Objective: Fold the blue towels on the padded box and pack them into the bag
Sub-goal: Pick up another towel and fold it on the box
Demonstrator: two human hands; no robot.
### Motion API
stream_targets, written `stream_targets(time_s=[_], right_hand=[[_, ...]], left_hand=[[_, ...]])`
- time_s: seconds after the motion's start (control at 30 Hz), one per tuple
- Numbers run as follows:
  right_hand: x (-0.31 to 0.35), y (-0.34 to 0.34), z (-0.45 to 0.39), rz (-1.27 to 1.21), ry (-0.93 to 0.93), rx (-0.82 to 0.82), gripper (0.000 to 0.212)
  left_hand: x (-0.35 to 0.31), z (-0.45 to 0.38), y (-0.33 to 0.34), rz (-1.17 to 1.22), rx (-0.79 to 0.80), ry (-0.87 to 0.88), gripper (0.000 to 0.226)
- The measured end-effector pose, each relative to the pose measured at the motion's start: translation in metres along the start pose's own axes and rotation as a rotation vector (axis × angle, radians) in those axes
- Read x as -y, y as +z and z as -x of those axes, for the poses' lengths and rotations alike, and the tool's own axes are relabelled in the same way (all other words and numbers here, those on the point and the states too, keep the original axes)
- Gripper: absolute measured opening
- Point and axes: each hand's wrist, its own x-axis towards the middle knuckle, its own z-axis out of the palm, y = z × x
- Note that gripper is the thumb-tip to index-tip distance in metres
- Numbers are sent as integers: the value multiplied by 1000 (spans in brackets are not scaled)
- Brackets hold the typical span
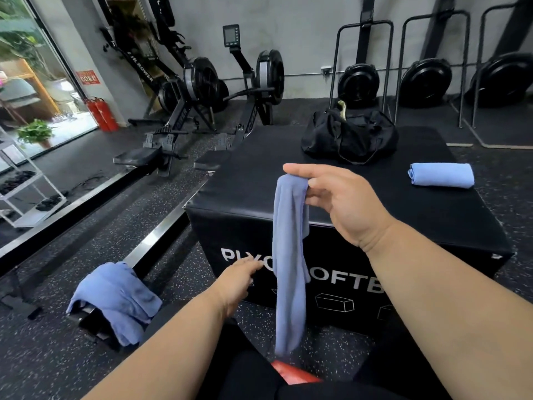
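Note:
My right hand (337,200) pinches the top of a blue towel (290,272), which hangs straight down in front of the black padded box (259,180). Lower and to the left of the hanging towel, my left hand (236,282) reaches toward it with its fingers extended, holding nothing. One folded blue towel (442,174) lies on the box's right side. At the back of the box top sits the black bag (349,137). A loose heap of blue towels (115,298) rests on a rower seat at the lower left.
Rowing machines (202,90) stand on the floor left of and behind the box, their rails running toward me. Fan bikes (427,79) line the far wall. Red fire extinguishers (102,114) stand by the glass door. A red object (291,370) lies near my legs.

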Motion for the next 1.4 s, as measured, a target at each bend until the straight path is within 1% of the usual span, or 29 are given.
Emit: stream_targets(time_s=[0.03, 0.1, 0.13, 0.23, 0.3, 0.33, 0.4, 0.43, 0.5, 0.53, 0.6, 0.67, 0.73, 0.77, 0.87, 0.97, 1.0, 1.07, 1.13, 1.2, 1.27, 1.3, 1.33, 1.4], right_hand=[[3, -1, 1, -11, -8, -10, 45], [11, -1, 3, -41, -40, -19, 45], [15, 0, 4, -69, -55, -18, 44], [23, 5, 5, -177, -73, -18, 44], [26, 7, 5, -236, -76, -18, 42], [27, 8, 4, -247, -80, -15, 42], [27, 7, 3, -249, -81, -13, 42], [26, 6, 2, -254, -78, -18, 43], [25, 3, 1, -268, -68, -30, 43], [24, 1, 0, -274, -64, -38, 43], [20, -4, -2, -295, -56, -56, 43], [17, -10, -4, -303, -44, -100, 44], [14, -17, -6, -287, -28, -155, 44], [12, -21, -7, -277, -17, -182, 45], [7, -36, -13, -247, -1, -261, 48], [-3, -50, -21, -232, 12, -363, 52], [-10, -53, -24, -222, 46, -405, 53], [-31, -60, -28, -225, 174, -448, 54], [-49, -65, -27, -268, 303, -420, 57], [-54, -68, -25, -323, 310, -383, 63], [-50, -61, -22, -321, 256, -344, 68], [-50, -55, -20, -288, 262, -318, 71], [-52, -47, -16, -236, 307, -283, 72], [-65, -27, -3, -159, 445, -163, 76]], left_hand=[[2, -1, 0, 33, 9, -16, 24], [5, -8, -1, 87, 25, -10, 56], [4, -7, -1, 88, 42, 5, 64], [4, -11, 0, 54, 118, 25, 80], [4, -13, 4, 44, 203, 57, 81], [7, -17, 6, 67, 246, 68, 82], [13, -20, 8, 153, 321, 36, 86], [13, -16, 9, 179, 355, 25, 80], [12, -11, 9, 188, 390, 22, 56], [12, -10, 8, 195, 397, 19, 50], [14, -12, 4, 211, 383, 28, 47], [11, -10, -3, 220, 350, 53, 48], [1, -4, -10, 209, 302, 74, 40], [-6, -2, -16, 215, 292, 94, 38], [-31, 6, -34, 265, 253, 186, 42], [-65, 22, -46, 353, 260, 294, 42], [-77, 29, -46, 380, 273, 328, 41], [-98, 39, -46, 449, 303, 398, 39], [-113, 49, -45, 483, 270, 445, 59], [-123, 57, -43, 425, 246, 505, 73], [-130, 64, -42, 382, 240, 555, 74], [-134, 67, -40, 377, 246, 567, 73], [-137, 70, -38, 379, 249, 577, 72], [-141, 74, -33, 392, 247, 589, 70]])
